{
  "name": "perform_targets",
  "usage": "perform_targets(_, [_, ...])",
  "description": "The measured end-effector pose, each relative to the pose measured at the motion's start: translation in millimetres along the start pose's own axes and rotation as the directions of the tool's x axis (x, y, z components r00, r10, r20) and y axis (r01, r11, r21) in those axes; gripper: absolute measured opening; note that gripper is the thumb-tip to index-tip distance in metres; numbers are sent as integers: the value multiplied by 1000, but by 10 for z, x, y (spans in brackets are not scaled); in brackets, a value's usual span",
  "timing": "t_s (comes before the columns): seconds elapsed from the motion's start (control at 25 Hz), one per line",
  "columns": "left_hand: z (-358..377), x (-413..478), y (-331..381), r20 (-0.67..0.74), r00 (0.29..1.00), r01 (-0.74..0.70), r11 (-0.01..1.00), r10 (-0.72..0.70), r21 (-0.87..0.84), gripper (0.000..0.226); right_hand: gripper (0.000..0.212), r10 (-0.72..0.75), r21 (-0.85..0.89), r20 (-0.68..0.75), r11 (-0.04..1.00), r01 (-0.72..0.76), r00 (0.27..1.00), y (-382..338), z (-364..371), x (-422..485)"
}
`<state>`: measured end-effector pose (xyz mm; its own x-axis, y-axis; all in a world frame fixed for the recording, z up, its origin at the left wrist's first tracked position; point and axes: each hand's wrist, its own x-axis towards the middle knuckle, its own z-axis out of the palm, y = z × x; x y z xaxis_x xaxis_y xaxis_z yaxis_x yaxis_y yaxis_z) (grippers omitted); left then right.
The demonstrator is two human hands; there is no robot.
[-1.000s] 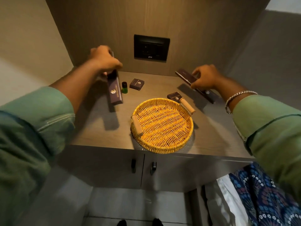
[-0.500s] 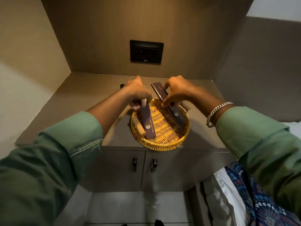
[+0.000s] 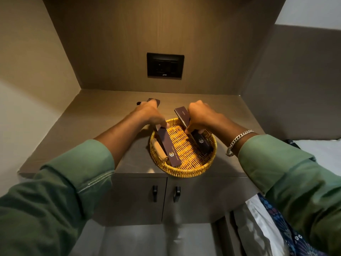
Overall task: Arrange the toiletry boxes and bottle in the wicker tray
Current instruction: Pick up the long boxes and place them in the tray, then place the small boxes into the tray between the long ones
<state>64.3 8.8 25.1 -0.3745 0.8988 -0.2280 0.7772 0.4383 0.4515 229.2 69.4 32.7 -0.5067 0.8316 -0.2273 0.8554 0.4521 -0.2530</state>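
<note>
Both long boxes have sunk lower into the tray (image 3: 186,169) since half a second ago. Left hand (image 3: 151,115) grips the left box (image 3: 168,146), its near end by the tray's left handle (image 3: 159,150). Right hand (image 3: 198,117) clasps the right box (image 3: 202,143), which slants against the tray's right rim. Tray sits at the worktop (image 3: 92,122) front edge.

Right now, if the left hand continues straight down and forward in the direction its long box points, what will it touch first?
Most likely the woven floor of the wicker tray. The long box in the left hand slopes down beside the tray's wooden handle. Depth is unclear; its tip may already touch.
</note>
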Motion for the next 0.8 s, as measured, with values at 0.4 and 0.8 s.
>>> perform_targets(0.4, [-387,827,59,-237,946,-262,951,220,-162,39,21,-49,181,-262,978,99,964,624,-460,451])
perform_targets(0.8, [-115,1434,-96,112,992,-88,973,65,214,69,52,-243,-95,208,959,267,947,814,-178,997])
